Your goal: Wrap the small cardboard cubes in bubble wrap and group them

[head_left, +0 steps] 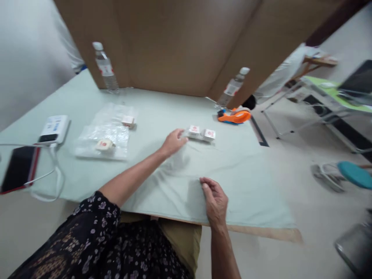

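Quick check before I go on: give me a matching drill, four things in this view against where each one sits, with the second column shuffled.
1 tape dispenser
2 phone
3 left hand
4 right hand

A on the cloth, near the front edge
B far right, beside a bottle
C at the two small white boxes
D left edge, by a white cable

Pairs: 1-B; 2-D; 3-C; 4-A.
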`<state>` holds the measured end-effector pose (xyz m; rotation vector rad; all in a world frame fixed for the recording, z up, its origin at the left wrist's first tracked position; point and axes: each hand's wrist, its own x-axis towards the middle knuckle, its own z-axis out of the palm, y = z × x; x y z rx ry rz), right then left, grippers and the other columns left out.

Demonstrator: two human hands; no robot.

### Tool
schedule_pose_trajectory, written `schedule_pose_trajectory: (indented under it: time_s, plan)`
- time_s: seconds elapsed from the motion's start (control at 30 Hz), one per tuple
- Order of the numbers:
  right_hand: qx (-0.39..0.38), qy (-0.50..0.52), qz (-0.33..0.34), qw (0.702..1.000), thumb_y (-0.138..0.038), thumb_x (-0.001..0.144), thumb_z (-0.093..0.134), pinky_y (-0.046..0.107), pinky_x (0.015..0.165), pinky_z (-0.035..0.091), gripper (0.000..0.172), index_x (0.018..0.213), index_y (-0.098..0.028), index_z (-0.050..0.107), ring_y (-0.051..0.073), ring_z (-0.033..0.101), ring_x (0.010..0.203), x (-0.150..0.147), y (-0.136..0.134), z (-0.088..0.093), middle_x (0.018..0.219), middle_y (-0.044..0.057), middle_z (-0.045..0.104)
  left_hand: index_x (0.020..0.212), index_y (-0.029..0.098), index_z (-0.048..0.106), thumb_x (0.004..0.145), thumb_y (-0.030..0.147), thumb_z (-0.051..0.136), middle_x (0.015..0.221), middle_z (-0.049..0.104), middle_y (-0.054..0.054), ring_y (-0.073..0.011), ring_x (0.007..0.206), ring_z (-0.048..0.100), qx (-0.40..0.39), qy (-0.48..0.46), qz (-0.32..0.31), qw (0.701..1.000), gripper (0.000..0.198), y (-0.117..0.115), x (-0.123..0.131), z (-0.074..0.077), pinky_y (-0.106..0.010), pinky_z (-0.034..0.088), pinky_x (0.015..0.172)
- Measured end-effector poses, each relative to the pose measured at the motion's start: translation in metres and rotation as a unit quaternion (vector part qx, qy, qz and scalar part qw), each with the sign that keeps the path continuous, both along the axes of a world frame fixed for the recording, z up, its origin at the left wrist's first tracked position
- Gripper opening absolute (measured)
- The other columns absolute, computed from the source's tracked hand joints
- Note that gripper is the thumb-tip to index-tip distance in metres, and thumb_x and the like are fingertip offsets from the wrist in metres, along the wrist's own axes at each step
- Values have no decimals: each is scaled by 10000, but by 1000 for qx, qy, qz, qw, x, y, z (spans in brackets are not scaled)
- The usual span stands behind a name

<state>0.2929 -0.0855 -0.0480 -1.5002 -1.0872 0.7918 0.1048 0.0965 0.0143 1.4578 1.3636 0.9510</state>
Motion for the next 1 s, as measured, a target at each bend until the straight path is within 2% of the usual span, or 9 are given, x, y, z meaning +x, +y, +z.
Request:
schedule_pose_trajectory:
  time_s: [0.13,0.27,0.37,0.43,0.53,0.67,0.8,0.9,1.0]
  plan:
    - [24,-13,-40,999,-413,854,686,426,901,548,297,1044,-186,713,226,704,948,-17,11,8,1028,100,762,1121,151,685,811,195,644,1143,709,-113,-224,1087,630,182,57,6,982,316,-95,-63,-13,-362,519,965]
    - [47,-70,74,994,-389,849,683,408,889,546,264,1021,-194,727,230,697,964,-68,36,35,1030,93,756,1033,184,673,856,149,576,983,702,-74,-197,967,648,269,123,133,946,205,-153,-139,-13,-350,545,897]
    - [48,-127,186,973,-383,853,647,372,834,555,253,1007,-201,731,221,693,935,-119,68,56,1032,87,754,1044,178,660,850,136,555,994,678,-84,-220,996,628,318,202,230,897,225,-151,-193,-2,-382,530,933]
    - [41,-141,238,960,-381,855,608,359,803,557,256,994,-202,728,218,692,915,-151,96,63,1013,81,758,1158,169,638,810,85,506,1117,660,-107,-246,1117,592,329,265,245,873,381,-134,-225,6,-422,484,1025]
    - [31,-151,290,944,-345,834,558,359,779,552,244,931,-198,728,215,688,864,-196,139,65,965,72,765,1383,148,505,696,54,484,1379,558,-134,-295,1373,432,285,353,183,872,694,-104,-262,13,-481,352,1165]
    - [28,-200,362,910,-301,807,567,378,812,538,226,934,-202,726,214,675,851,-244,179,63,969,62,764,1483,92,378,662,91,503,1257,618,-151,-325,1318,468,183,429,125,876,831,-92,-289,9,-539,291,1183]
    - [44,-259,443,857,-337,777,678,423,908,515,419,1173,-199,673,259,657,1029,-277,186,60,1240,104,697,1389,134,511,711,103,514,1021,647,-107,-297,1054,563,193,461,104,860,679,-121,-294,-5,-558,346,1133]
    - [71,-323,481,812,-393,721,772,476,976,475,656,1318,-197,586,321,607,1159,-297,179,54,1345,141,635,1068,201,685,768,80,524,963,630,-94,-289,1000,560,224,456,112,854,361,-145,-293,-17,-595,364,1105]
    - [78,-377,461,799,-328,752,740,489,947,473,518,1241,-206,619,326,628,1089,-311,169,50,1208,130,698,877,207,677,807,50,523,1015,624,-97,-279,1040,564,249,417,142,863,231,-157,-292,-25,-562,449,1035]
